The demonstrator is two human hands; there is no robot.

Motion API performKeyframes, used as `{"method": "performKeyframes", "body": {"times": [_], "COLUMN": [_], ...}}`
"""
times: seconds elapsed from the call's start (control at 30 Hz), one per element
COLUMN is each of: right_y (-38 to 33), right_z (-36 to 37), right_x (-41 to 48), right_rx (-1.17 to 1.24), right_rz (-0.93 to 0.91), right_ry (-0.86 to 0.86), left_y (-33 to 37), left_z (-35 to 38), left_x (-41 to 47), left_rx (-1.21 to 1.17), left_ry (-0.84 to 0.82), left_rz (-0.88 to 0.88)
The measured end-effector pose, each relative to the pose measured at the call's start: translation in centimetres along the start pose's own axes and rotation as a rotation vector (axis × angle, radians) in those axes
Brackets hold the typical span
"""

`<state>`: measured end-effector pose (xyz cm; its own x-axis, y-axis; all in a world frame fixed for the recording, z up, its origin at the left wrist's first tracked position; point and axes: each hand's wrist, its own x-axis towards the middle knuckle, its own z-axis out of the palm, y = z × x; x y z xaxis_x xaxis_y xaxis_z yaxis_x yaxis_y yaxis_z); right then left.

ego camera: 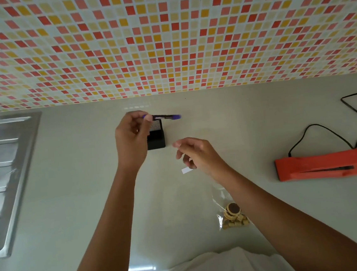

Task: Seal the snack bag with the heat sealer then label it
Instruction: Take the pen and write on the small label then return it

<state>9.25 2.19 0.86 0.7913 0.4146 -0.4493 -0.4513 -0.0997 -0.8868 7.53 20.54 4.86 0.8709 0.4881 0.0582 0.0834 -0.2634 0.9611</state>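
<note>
A clear snack bag (230, 213) with biscuits lies on the pale counter, partly under my right forearm. My left hand (131, 137) pinches a purple marker pen (167, 117) and holds it level above a black mesh pen holder (156, 135). My right hand (198, 155) hovers over the counter with curled fingers and holds a small white label (186, 170) by one end. The orange heat sealer (320, 165) lies at the right, apart from both hands, and its black cable (332, 130) loops behind it.
A steel sink drainboard (5, 167) takes up the left edge of the counter. A wall of red, orange and cream mosaic tiles (165, 39) rises behind the counter. My white shirt (225, 267) shows at the bottom.
</note>
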Motion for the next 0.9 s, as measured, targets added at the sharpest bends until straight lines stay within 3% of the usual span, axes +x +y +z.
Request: {"method": "performKeyframes", "body": {"times": [0.1, 0.2, 0.27, 0.47, 0.6, 0.77, 0.9], "right_y": [-1.2, -2.3, -2.7, -2.1, -0.4, 1.1, 0.8], "right_z": [-0.3, -1.3, -1.9, -3.6, -3.8, -8.0, -11.0], "right_x": [-0.8, -1.5, -2.1, -3.9, -4.5, -3.4, -3.1], "right_rx": [0.25, 0.431, 0.405, 0.267, 0.26, 0.53, 0.414], "right_rz": [-0.011, -0.088, -0.145, -0.167, -0.129, -0.035, -0.12], "right_ry": [-0.006, -0.013, 0.022, 0.164, 0.28, 0.7, 0.64], "left_y": [1.1, 1.2, 0.9, 1.6, 1.0, -1.0, -6.0], "left_z": [0.9, 2.1, 2.9, 4.7, 6.2, 5.0, 2.4], "left_x": [-2.6, -4.5, -5.4, -7.3, -8.7, -10.2, -9.5], "left_rx": [-0.154, -0.154, -0.038, 0.469, 0.481, 0.383, 0.527], "left_ry": [-0.114, -0.21, -0.242, -0.293, -0.375, -0.352, -0.236], "left_rz": [-0.048, -0.071, -0.03, 0.399, 0.318, 0.048, 0.095]}}
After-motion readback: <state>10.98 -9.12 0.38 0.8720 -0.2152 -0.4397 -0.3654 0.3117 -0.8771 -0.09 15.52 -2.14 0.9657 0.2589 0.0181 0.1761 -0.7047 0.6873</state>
